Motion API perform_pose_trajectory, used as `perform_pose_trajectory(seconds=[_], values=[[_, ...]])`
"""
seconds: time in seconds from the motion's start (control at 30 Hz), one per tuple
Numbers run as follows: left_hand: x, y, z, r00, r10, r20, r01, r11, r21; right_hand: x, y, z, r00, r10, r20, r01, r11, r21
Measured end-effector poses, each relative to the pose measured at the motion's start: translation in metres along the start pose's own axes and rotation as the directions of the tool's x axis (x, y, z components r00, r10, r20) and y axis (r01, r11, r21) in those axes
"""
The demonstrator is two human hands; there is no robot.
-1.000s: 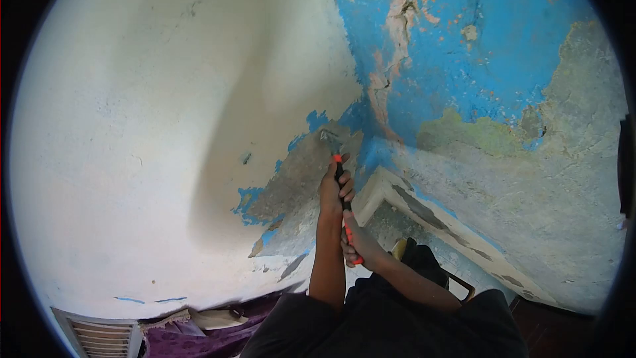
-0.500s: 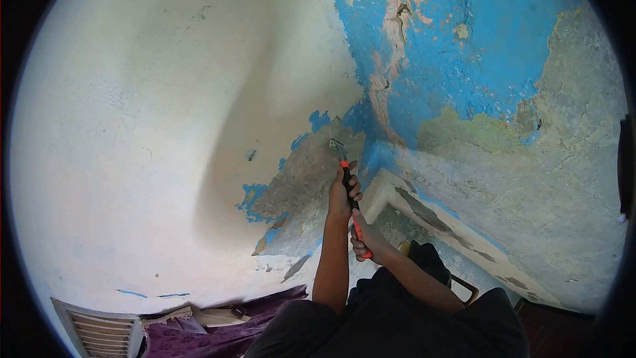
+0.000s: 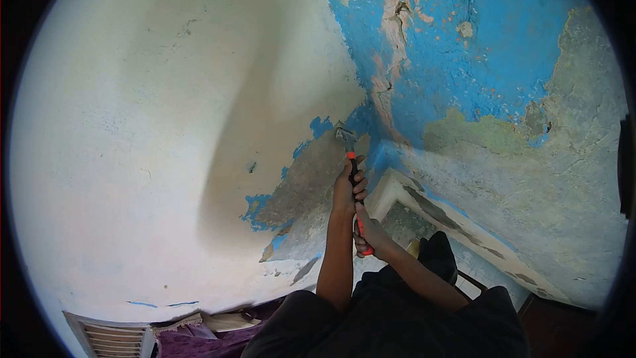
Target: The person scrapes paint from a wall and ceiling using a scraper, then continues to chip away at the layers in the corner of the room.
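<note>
Both hands hold a long-handled paint scraper [image 3: 351, 156] with a black and red handle. My left hand [image 3: 344, 189] is wrapped round the upper black part, just below the metal head. Lower down, my right hand [image 3: 375, 237] grips the red end of the handle. The scraper's head is at the top of a bare grey plaster patch [image 3: 301, 182] on the left wall, close to the corner. Ragged blue paint [image 3: 320, 126] borders this patch. Whether the blade presses on the wall cannot be made out.
Cream paint [image 3: 152, 126] covers most of the left wall. The right wall has blue paint [image 3: 497, 46], a cracked pinkish strip [image 3: 397, 26] and grey plaster. A ledge [image 3: 457, 225] runs along its base. Purple cloth [image 3: 199, 340] and a slatted vent [image 3: 112, 338] lie at lower left.
The scraper's head has moved slightly up the wall toward the blue edge, and both hands have gone along with it. The view has shifted a little.
</note>
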State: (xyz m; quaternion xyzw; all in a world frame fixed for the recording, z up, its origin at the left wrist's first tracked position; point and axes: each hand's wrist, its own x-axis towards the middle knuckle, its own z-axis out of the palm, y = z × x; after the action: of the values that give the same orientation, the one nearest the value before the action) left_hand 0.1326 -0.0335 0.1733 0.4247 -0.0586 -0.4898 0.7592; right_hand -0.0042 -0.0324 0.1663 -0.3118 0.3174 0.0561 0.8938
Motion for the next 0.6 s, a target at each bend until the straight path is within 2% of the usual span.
perform_pose_trajectory(seconds=[0.1,0.2,0.3,0.4,0.47,0.6], values=[[-0.008,0.001,-0.005,0.999,-0.015,-0.033,0.013,0.999,-0.051,-0.013,0.003,0.008,0.999,0.013,0.032,-0.013,1.0,0.0],[0.008,0.009,0.001,0.999,-0.052,-0.013,0.052,0.999,0.008,-0.007,-0.01,0.009,0.998,0.004,0.069,-0.007,0.999,0.041],[0.043,0.013,0.012,0.995,-0.091,0.043,0.089,0.995,0.038,0.014,-0.026,0.002,0.996,-0.065,0.069,0.049,0.978,0.205],[0.014,0.011,0.02,0.997,-0.045,-0.055,0.047,0.998,0.033,-0.005,-0.02,0.0,0.994,-0.017,0.109,0.005,0.994,0.109],[-0.01,0.005,0.005,0.996,-0.032,-0.082,0.031,0.999,-0.013,-0.021,-0.009,0.007,0.99,0.067,0.127,-0.076,0.995,0.064],[0.007,0.013,0.008,0.994,-0.079,-0.076,0.082,0.996,0.039,-0.004,-0.011,0.01,0.997,0.027,0.068,-0.034,0.995,0.092]])
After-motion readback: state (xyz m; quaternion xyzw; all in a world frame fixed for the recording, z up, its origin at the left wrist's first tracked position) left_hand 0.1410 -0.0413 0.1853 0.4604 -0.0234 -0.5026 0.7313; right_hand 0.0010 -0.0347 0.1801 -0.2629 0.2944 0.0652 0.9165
